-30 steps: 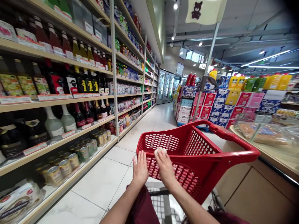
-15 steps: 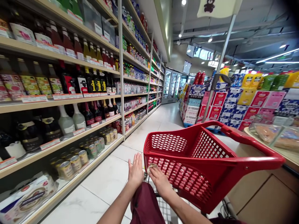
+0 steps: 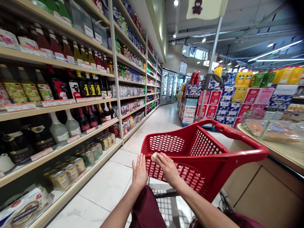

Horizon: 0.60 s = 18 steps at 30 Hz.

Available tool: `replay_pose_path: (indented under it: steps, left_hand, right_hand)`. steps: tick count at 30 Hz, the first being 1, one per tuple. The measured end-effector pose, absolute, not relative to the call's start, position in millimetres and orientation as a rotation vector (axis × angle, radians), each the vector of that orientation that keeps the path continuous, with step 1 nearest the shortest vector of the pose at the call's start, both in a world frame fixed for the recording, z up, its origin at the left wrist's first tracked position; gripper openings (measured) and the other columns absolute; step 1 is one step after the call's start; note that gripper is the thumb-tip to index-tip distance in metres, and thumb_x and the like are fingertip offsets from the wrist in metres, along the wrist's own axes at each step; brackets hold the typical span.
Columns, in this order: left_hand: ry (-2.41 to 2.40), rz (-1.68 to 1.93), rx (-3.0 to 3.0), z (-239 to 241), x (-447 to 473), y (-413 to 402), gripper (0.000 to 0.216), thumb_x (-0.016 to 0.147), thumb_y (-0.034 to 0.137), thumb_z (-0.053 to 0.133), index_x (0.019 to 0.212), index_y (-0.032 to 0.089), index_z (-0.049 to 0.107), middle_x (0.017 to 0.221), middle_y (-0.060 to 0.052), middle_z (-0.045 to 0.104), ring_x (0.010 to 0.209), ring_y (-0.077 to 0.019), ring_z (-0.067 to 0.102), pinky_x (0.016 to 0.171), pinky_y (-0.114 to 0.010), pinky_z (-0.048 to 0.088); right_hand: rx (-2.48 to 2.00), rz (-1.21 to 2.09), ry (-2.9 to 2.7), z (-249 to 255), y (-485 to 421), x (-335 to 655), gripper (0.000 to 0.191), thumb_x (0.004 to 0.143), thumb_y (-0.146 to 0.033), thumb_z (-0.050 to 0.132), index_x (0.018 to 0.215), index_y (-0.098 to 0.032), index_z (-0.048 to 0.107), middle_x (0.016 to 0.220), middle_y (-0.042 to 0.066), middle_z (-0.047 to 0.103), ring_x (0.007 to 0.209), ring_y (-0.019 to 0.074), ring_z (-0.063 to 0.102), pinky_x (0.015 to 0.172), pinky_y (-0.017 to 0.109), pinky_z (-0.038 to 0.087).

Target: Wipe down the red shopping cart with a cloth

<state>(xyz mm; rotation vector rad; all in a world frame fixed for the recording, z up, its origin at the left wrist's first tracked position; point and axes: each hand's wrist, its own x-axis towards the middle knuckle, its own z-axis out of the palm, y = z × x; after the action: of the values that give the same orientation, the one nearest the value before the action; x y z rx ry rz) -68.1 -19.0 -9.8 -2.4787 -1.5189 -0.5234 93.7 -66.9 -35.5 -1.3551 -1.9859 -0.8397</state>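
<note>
Bright shop aisle, pale tiled floor (image 3: 102, 185).
Tall beige shelves (image 3: 59, 108) run from nine o'clock towards twelve; glass-door fridges (image 3: 168, 86) stand at the far end, at one o'clock. Strip lights (image 3: 275, 50) hang under a grey, piped ceiling (image 3: 239, 29) at two; a beige-sided worktop (image 3: 263, 188) stands at four.

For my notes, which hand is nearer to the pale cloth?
Right: the right hand holds the pale cloth; the left hand is left of it, apart.

Brown bear emblem (image 3: 197, 7) on a cream flag (image 3: 213, 9), upper right of frame, yellow-figure labels on black bottles (image 3: 91, 88) at left, price tags (image 3: 59, 102) on shelf edges (image 3: 59, 108), wording too small to read.
</note>
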Motion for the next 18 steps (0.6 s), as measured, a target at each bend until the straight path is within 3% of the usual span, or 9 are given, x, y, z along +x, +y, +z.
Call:
replay_pose_path:
  steps: [5,10,15,18]
  left_hand:
    - [-1.389,-0.593,-2.485,-5,-57,-22,0.072,0.066,0.003,0.034,0.137,0.009,0.022,0.144,-0.011,0.023,0.134,-0.0200,0.014,0.107,-0.048,0.015]
    - [-1.349,-0.652,-2.471,-4,-46,-26,0.072,0.066,0.003,0.033,0.137,0.007,0.022,0.143,-0.012,0.025,0.134,-0.0204,0.014,0.107,-0.048,0.016]
    - [-1.227,-0.687,-2.524,-3,-31,-31,0.076,0.063,0.004,0.036,0.137,0.008,0.020,0.144,-0.011,0.022,0.134,-0.0209,0.010,0.107,-0.048,0.015]
    - [-1.217,-0.671,-2.536,-2,-23,-34,0.076,0.063,0.004,0.037,0.137,0.007,0.019,0.144,-0.011,0.021,0.135,-0.0212,0.009,0.108,-0.049,0.013]
  right_hand:
    - [-1.342,-0.871,-2.023,-43,-78,103,0.031,0.085,-0.012,0.040,0.108,-0.019,0.059,0.107,0.005,0.061,0.107,0.0175,0.050,0.086,0.030,0.048]
    - [-1.449,-0.929,-1.844,-29,-83,117,0.040,0.084,-0.009,0.035,0.120,-0.018,0.052,0.123,0.010,0.051,0.119,0.0219,0.040,0.093,0.038,0.042]
    - [-1.494,-0.937,-1.877,-42,-92,124,0.033,0.082,-0.009,0.040,0.104,-0.021,0.062,0.104,0.007,0.061,0.100,0.0195,0.052,0.081,0.032,0.047]
    - [-1.499,-0.944,-1.844,-40,-97,131,0.036,0.082,-0.009,0.040,0.111,-0.022,0.057,0.111,0.007,0.057,0.107,0.0206,0.048,0.086,0.034,0.044]
